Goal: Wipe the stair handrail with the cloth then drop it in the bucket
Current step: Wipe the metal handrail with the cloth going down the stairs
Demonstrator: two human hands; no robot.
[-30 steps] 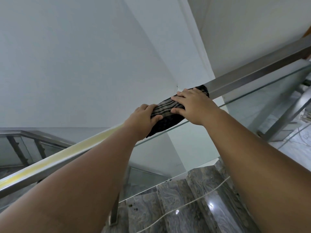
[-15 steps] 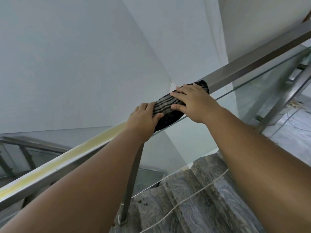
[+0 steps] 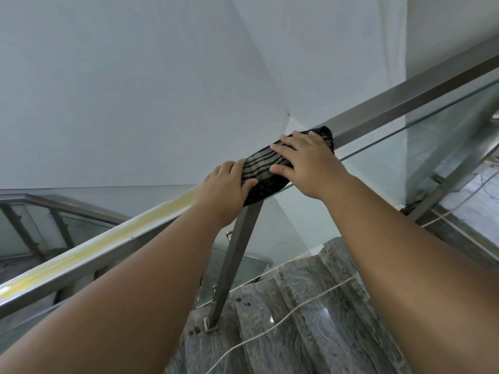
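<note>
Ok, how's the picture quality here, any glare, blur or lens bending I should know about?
Head view: soft, even light with no hard shadows; small glare spot on the polished stair tread; wide-angle lens splays the forearms at the frame edges; cloth, left hand and right hand on the handrail look reasonably sharp.

both hands (image 3: pixel 310 163) on cloth (image 3: pixel 263 168), steel handrail (image 3: pixel 399 103)

cloth (image 3: pixel 266 168) draped over handrail (image 3: pixel 405 93), left hand (image 3: pixel 225 188) beside right hand (image 3: pixel 307 164) on it
</note>
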